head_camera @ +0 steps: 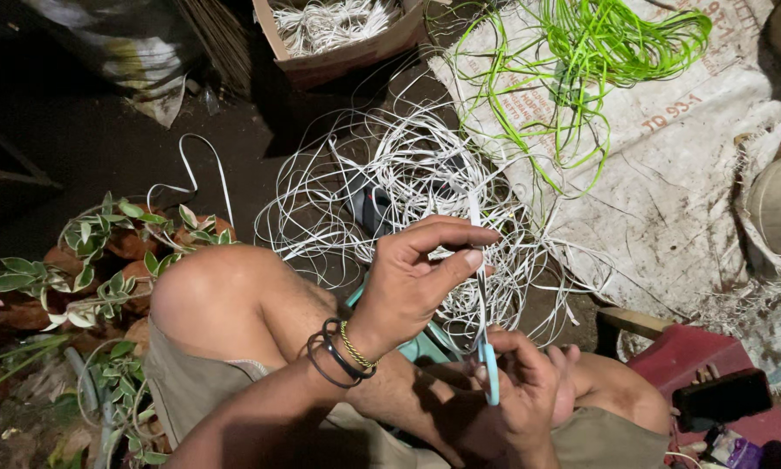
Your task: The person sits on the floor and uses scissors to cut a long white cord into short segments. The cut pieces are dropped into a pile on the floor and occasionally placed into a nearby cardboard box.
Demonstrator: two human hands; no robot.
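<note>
White strip pinched between two hands above a tangled pile

A thin white strip (480, 287) is gripped by the left hand (412, 282) between thumb and forefinger, just in front of the white strip tangle (408, 174) on the ground. Light-blue scissors (489, 372) are held closed-fisted in the right hand (521, 399), directly below the left. Green strips (599, 52) lie on a sack (668, 174) beyond the tangle.

A single head-worn camera looks steeply down from above the seated person, close over the left hand (416, 278) and right hand (521, 395). It faces forward across the knees to the dark floor (104, 148), where strands and a sack spread beyond.
</note>
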